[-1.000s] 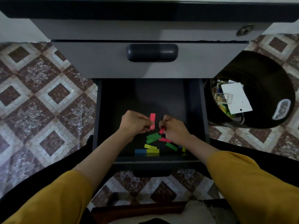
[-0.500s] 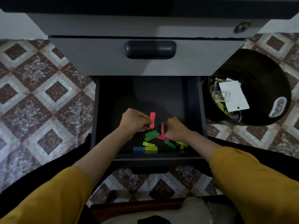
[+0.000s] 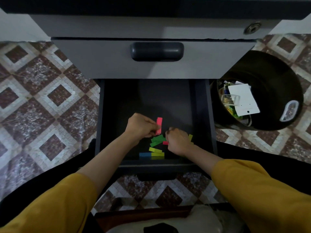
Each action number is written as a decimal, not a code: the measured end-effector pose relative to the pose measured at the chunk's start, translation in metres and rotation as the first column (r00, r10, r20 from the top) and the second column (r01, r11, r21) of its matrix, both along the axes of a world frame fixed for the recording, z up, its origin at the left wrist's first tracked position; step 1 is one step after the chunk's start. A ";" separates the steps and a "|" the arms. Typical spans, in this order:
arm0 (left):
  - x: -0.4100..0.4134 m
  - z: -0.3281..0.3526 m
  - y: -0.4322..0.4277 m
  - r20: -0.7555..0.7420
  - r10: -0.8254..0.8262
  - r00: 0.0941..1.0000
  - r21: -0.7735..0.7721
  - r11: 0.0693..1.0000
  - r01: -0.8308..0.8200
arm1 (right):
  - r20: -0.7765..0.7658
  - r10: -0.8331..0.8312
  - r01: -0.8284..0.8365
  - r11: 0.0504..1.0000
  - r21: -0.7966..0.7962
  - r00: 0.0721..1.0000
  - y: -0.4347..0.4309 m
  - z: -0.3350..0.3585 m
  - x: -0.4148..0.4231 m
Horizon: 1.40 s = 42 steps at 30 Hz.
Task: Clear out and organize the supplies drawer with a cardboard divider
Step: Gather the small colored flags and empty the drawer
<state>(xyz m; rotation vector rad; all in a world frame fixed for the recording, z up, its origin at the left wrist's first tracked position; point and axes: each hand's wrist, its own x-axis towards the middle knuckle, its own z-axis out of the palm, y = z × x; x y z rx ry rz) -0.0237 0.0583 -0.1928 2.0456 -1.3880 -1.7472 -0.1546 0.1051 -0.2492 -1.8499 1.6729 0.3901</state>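
Note:
The dark bottom drawer stands pulled open below me. Near its front lie several small coloured paper strips: green, yellow and blue. My left hand pinches a small stack of pink strips, held upright above the drawer floor. Just to its right, my right hand is down on the pile, its fingers curled around a red strip. A yellow strip shows behind that hand. No cardboard divider is in view.
A black round bin stands on the floor right of the drawer, holding a white card and other supplies. The grey shut drawer with a dark handle is above. Patterned tile floor lies on both sides.
My right hand has dropped from beside the pink stack down onto the pile of strips. My left hand keeps holding the pink stack in nearly the same place.

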 end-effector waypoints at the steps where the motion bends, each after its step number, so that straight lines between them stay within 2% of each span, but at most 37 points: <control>1: 0.000 0.001 0.000 -0.002 -0.001 1.000 0.002 1.000 0.001 | -0.005 0.004 -0.004 1.000 -0.003 1.000 0.001 0.001 0.000; 10: 0.001 0.005 -0.001 -0.014 0.004 1.000 -0.006 1.000 -0.004 | 0.047 -0.139 0.137 0.990 0.040 0.989 0.002 -0.003 0.000; 13: 0.001 0.010 -0.003 -0.058 0.011 0.998 0.000 1.000 -0.011 | 0.157 -0.301 0.312 0.949 -0.050 0.941 -0.014 0.019 -0.009; 16: 0.001 0.021 -0.006 -0.154 0.043 0.987 0.005 0.999 -0.042 | 0.399 -0.495 0.573 0.813 -0.101 0.772 -0.044 0.067 -0.024; 18: 0.002 0.029 -0.008 -0.246 0.087 0.965 0.011 0.996 -0.087 | 0.565 -0.590 0.706 0.708 0.019 0.577 -0.055 0.100 -0.035; 20: 0.005 0.034 -0.009 -0.316 0.125 0.941 0.014 0.992 -0.127 | 0.672 -0.653 0.768 0.611 0.194 0.349 -0.052 0.120 -0.043; 22: 0.006 0.036 -0.009 -0.362 0.156 0.919 0.022 0.987 -0.158 | 0.665 -0.717 0.779 0.533 0.331 0.208 -0.042 0.127 -0.045; 25: 0.005 0.036 -0.008 -0.391 0.171 0.905 0.029 0.984 -0.173 | 0.604 -0.790 0.766 0.453 0.456 0.108 -0.031 0.120 -0.038; 31: 0.004 0.036 -0.007 -0.403 0.184 0.896 0.033 0.982 -0.187 | 0.589 -0.806 0.711 0.446 0.543 0.056 -0.039 0.107 -0.026; 38: 0.003 0.033 -0.004 -0.364 0.158 0.918 0.003 0.986 -0.169 | 0.564 -0.814 0.741 0.462 0.487 0.137 -0.037 0.098 -0.019; 42: 0.001 0.030 -0.002 -0.346 0.164 0.924 -0.028 0.982 -0.185 | 0.560 -0.826 0.690 0.442 0.573 0.064 -0.032 0.100 -0.015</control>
